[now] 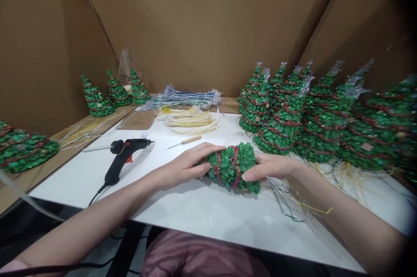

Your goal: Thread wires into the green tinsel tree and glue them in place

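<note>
A small green Christmas tree (228, 166) with red garlands lies on its side just over the white table, between my hands. My left hand (185, 164) is closed round its narrow end, and the tip is hidden under my fingers. At the wide base, my right hand (272, 167) grips with the thumb on the near side; its other fingers are mostly hidden behind the tree. Loose yellow, white and dark green wires (288, 198) trail out by the base, below my right wrist.
A black glue gun (122, 159) lies at the left, its cord running off the front edge. An awl (183, 141) with a wooden handle lies behind my left hand. Bundles of yellow wires (189, 119) and blue wires (187, 96) lie farther back. Several star-topped trees (283, 116) crowd the right; cardboard walls (195, 38) enclose the table (192, 220).
</note>
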The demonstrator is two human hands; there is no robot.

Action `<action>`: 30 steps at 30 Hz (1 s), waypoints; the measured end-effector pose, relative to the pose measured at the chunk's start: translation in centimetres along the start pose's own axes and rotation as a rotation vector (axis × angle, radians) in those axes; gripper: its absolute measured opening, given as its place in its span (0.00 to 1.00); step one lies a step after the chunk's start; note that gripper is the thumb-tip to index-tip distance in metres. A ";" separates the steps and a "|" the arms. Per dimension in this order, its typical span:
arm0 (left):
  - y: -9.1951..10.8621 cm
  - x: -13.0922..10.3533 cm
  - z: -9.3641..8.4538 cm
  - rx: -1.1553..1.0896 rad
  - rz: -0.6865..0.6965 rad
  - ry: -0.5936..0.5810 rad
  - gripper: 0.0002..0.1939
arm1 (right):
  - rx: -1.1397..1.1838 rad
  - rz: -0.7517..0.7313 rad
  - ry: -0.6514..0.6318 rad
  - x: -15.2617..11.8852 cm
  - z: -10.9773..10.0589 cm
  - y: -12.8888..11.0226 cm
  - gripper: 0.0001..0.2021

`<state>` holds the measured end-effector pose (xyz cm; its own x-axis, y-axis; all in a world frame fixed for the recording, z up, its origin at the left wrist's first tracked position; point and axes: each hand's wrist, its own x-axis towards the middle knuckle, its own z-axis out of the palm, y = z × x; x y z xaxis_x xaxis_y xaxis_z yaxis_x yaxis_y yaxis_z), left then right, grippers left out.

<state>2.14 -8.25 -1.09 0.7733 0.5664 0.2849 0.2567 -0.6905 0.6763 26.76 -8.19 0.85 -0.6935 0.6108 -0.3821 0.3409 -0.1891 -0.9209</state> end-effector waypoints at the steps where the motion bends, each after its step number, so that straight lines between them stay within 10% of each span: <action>1: 0.0 0.0 0.0 -0.004 -0.001 -0.003 0.24 | 0.003 0.004 0.004 0.0 0.0 0.0 0.26; 30: 0.4 0.2 -0.5 -0.076 -0.073 -0.043 0.23 | -0.035 -0.004 -0.047 0.5 -0.6 0.5 0.24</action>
<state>2.08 -8.19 -0.48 0.7786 0.5932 0.2045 0.2700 -0.6109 0.7443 27.01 -7.54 0.21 -0.7233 0.5749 -0.3826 0.3595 -0.1597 -0.9194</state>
